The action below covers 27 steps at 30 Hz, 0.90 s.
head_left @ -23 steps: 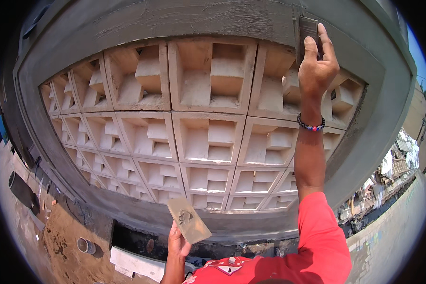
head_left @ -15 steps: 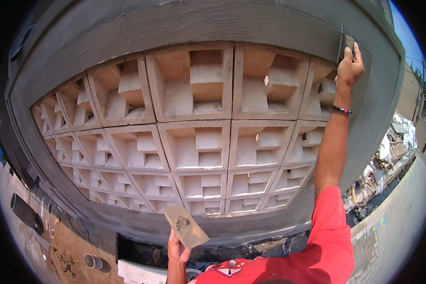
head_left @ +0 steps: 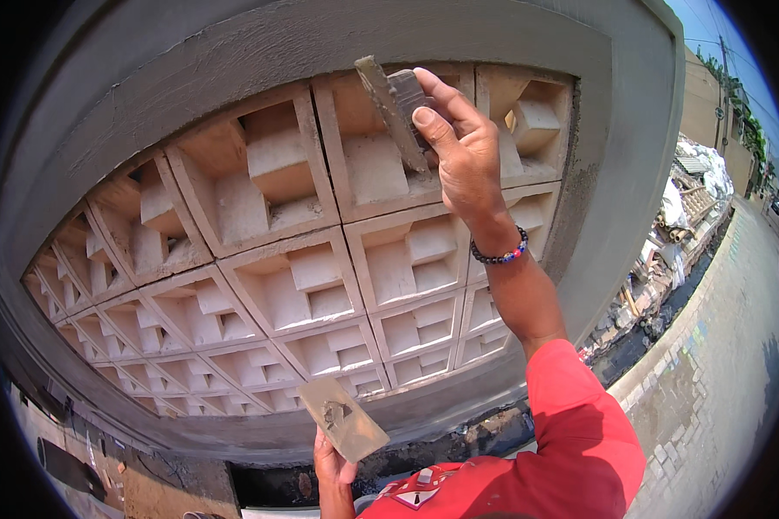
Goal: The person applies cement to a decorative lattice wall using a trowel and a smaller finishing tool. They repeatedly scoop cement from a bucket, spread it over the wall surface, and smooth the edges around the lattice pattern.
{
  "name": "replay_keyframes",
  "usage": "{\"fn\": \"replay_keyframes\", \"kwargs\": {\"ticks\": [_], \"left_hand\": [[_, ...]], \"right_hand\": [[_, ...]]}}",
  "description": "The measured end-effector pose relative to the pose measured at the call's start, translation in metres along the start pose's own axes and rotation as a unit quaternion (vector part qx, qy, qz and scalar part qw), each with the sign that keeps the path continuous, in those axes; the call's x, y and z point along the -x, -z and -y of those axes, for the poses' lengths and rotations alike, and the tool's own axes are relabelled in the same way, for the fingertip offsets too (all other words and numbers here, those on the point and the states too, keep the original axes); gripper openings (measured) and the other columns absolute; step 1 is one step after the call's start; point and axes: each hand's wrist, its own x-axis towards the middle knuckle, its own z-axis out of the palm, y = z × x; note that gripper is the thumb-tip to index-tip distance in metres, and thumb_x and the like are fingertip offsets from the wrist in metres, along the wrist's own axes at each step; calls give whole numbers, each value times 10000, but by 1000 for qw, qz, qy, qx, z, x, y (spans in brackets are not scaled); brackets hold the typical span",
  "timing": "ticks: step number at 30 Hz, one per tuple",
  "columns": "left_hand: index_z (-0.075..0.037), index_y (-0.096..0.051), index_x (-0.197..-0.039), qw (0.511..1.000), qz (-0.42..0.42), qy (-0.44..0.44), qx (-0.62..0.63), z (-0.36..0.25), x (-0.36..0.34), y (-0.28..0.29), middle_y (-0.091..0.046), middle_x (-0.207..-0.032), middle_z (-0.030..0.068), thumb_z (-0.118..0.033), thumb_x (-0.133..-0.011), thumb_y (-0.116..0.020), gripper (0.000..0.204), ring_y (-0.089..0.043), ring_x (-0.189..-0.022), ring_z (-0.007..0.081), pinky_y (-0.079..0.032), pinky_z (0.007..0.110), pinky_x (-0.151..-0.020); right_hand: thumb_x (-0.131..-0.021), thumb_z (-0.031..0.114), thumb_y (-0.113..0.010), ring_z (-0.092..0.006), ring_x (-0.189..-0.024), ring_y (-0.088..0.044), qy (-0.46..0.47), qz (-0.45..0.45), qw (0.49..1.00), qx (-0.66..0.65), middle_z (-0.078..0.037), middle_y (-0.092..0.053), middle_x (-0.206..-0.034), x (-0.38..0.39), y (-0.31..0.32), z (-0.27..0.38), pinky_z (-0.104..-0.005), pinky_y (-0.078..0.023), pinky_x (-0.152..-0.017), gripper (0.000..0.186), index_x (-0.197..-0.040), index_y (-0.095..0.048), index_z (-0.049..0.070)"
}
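My right hand point(head_left: 463, 156) is raised high and grips a flat plastering float point(head_left: 395, 104), edge-on against the top of a wall of pale recessed ventilation blocks point(head_left: 286, 233). A bead bracelet point(head_left: 499, 255) circles that wrist above a red sleeve point(head_left: 580, 424). Low down, my left hand point(head_left: 333, 463) holds a small flat board point(head_left: 344, 419) with a dab of grey mortar on it, a little out from the wall's base. A grey plastered frame point(head_left: 234, 43) borders the blocks.
A dark trench point(head_left: 459, 441) with wet soil runs along the wall's foot. To the right lie a paved lane point(head_left: 718, 372) and a heap of rubble and sacks point(head_left: 679, 225). A dark bar-like object point(head_left: 65, 467) lies on the ground at the lower left.
My right hand with the float has come down from the upper right corner of the frame leftward to the top row of blocks. The view has swung closer. The left hand keeps the board low.
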Motion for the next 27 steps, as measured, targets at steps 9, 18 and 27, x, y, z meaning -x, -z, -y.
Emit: {"fn": "replay_keyframes", "kwargs": {"ticks": [9,18,27], "left_hand": [[-64,-365,-1370,999,5,37,6,18,-7,1,-525,-1280,109,-92,-867,-603,558,-544,-1142,297,-454,472,-976],[-88,-382,-1368,995,10,90,-34,47,-34,-27,-524,-1288,104,-105,-864,-612,554,-540,-1149,290,-456,463,-972],[-98,-386,-1373,991,22,129,-43,79,-49,-32,-524,-1294,84,-143,-847,-646,588,-535,-1158,279,-452,458,-976]], "right_hand": [[-963,99,-453,-193,-1073,-596,-2,-178,983,-50,-108,-582,-1211,3,293,72,-314,-516,-894,373,-1326,-430,17],[-910,90,-572,-152,-1007,-603,-28,-92,952,291,-94,-629,-1140,-75,346,97,-296,-497,-889,396,-1294,-502,23],[-744,-135,-592,-220,-1024,-579,129,62,802,580,-61,-649,-1054,16,337,39,-332,-501,-881,524,-1193,-612,133]]}}
